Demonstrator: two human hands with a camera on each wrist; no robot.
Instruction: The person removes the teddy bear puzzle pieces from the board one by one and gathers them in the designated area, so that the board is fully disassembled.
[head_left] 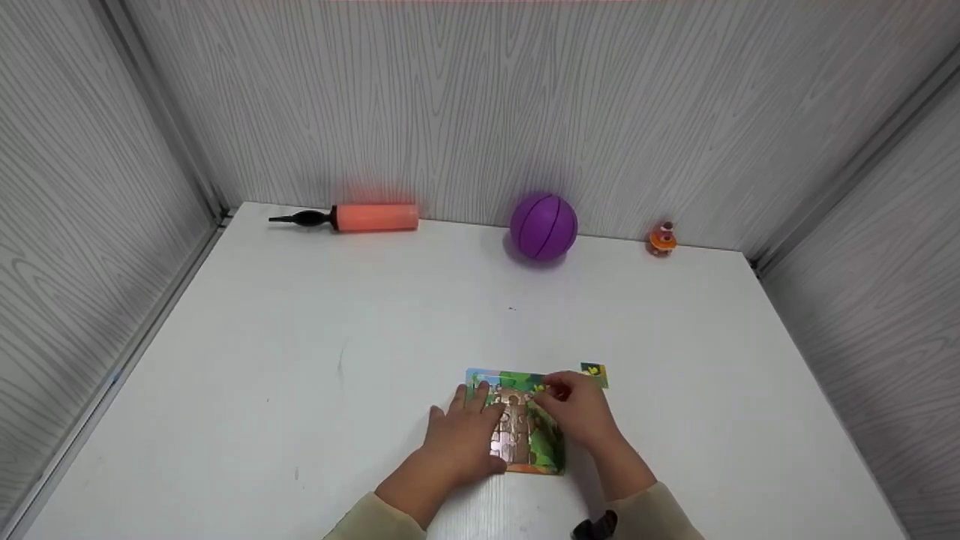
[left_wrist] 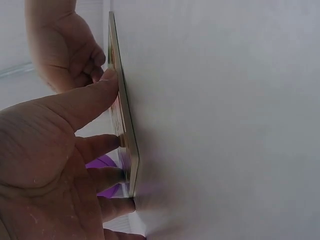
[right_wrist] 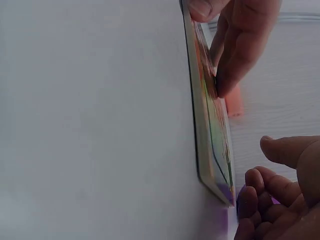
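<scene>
A jigsaw puzzle [head_left: 514, 427] in a thin tray lies on the table, with a green, leafy border and a brown middle of fitted pieces. My left hand [head_left: 465, 439] rests on its left side, fingers spread and fairly straight; the left wrist view shows the thumb [left_wrist: 107, 87] on the near edge. Over the upper right corner of the puzzle is my right hand [head_left: 581, 409], its fingers bent. In the right wrist view a gap shows between thumb and forefinger; whether they hold a piece is unclear. Just beyond this hand lies a loose puzzle piece [head_left: 595, 372], partly covered.
Along the back wall stand an orange hand pump [head_left: 375, 217] with a black nozzle, a purple ball [head_left: 544, 227] and a small orange figurine [head_left: 662, 240]. Grey wood-grain panels [head_left: 465, 105] enclose the white table [head_left: 300, 360] at the back and sides.
</scene>
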